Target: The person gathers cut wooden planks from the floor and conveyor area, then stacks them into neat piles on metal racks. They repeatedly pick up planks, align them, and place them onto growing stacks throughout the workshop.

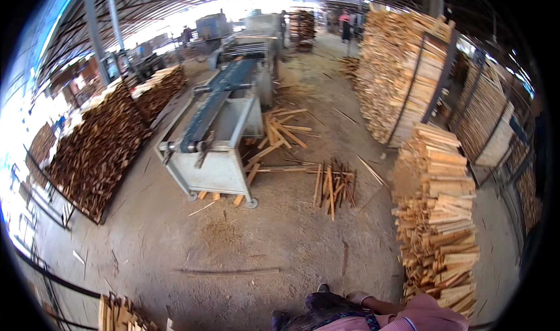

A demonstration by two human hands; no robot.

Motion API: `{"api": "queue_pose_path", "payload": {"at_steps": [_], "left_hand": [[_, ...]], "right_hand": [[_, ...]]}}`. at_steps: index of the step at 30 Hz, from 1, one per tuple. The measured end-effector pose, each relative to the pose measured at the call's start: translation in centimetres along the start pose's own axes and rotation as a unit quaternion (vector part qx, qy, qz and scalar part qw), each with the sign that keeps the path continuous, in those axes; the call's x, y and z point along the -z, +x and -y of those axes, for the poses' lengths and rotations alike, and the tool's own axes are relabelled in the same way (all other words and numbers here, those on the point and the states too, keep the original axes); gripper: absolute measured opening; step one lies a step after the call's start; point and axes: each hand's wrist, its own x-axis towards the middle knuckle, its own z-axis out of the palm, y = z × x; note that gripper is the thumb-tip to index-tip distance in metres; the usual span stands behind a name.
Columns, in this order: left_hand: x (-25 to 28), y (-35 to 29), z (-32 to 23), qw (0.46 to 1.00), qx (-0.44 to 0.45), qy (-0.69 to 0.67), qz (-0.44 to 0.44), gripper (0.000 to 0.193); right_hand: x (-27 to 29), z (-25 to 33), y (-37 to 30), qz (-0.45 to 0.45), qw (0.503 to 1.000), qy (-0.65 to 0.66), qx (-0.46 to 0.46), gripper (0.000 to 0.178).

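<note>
At the lower edge my pink sleeve [431, 313] and bare right forearm [382, 306] show. The forearm reaches left across my dark patterned clothing [332, 310]. At its end is a small pale shape that looks like my right hand [357, 298]; its fingers are too blurred to make out, and I see nothing held in it. My left hand does not show. Closest on the right is a long stack of short wooden slats [440, 232]. A dark shoe tip [324, 288] pokes out ahead of my clothing.
A grey conveyor machine [216, 115] stands ahead, loose slats [283, 129] beside it. A slat bundle [335, 185] and a thin strip [227, 272] lie on the dusty floor. Tall wood stacks [388, 68] rise right; darker ones [96, 150] stand left. A distant person [345, 24] is visible.
</note>
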Motion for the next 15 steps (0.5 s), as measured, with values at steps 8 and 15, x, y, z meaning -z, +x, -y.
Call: {"api": "queue_pose_path", "payload": {"at_steps": [8,15], "left_hand": [[1.1,-1.3,-7.4,0.996,0.068,0.049,0.035,0.040],[-1.3,-0.1,-19.0,1.000,-0.011,-0.010,0.021,0.042]], "right_hand": [[0.7,-9.5,-1.9,-0.164,0.986,0.006,0.042,0.045],[0.0,-16.6,0.8,-0.135,0.981,-0.019,0.135,0.034]]}}
